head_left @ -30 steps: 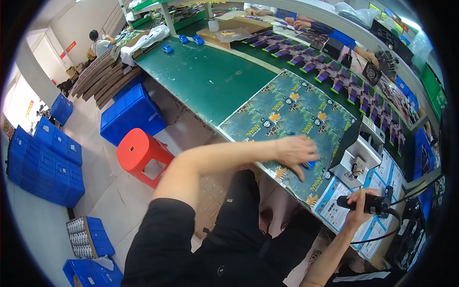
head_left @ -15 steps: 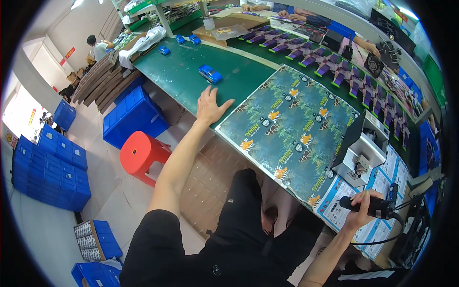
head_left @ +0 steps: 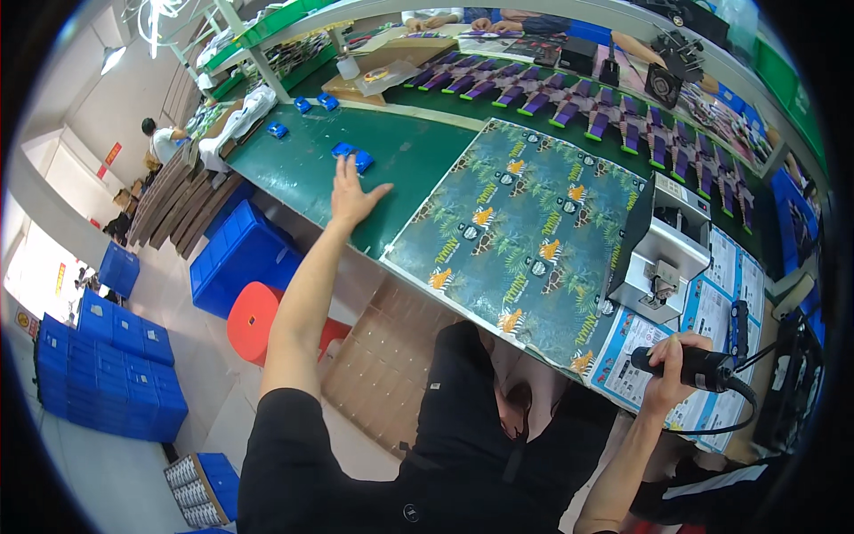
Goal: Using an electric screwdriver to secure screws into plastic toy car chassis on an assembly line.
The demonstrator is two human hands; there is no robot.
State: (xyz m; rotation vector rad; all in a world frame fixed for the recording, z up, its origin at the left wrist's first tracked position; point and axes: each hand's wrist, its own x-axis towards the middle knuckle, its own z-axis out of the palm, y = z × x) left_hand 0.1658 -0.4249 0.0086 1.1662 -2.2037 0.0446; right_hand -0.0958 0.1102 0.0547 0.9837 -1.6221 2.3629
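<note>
My left hand [head_left: 352, 194] stretches out over the green bench mat [head_left: 294, 173], fingers apart, its tips just short of a small blue part [head_left: 353, 157]. It holds nothing. My right hand [head_left: 672, 369] is closed around a black corded hand tool [head_left: 689, 367] near the bench's front edge, over printed sheets [head_left: 633, 343]. Between the hands lies a large patterned board [head_left: 525, 227] with small round pieces set on it.
A grey metal bench machine [head_left: 663, 258] stands right of the board. Rows of purple parts [head_left: 578, 98] lie at the back. More blue parts [head_left: 302, 105] sit far left on the mat. A red stool [head_left: 258, 320] and blue crates [head_left: 236, 258] stand on the floor.
My left hand left the patterned board and swung left and outward across the green mat toward the small blue part. The right hand has kept hold of the black tool.
</note>
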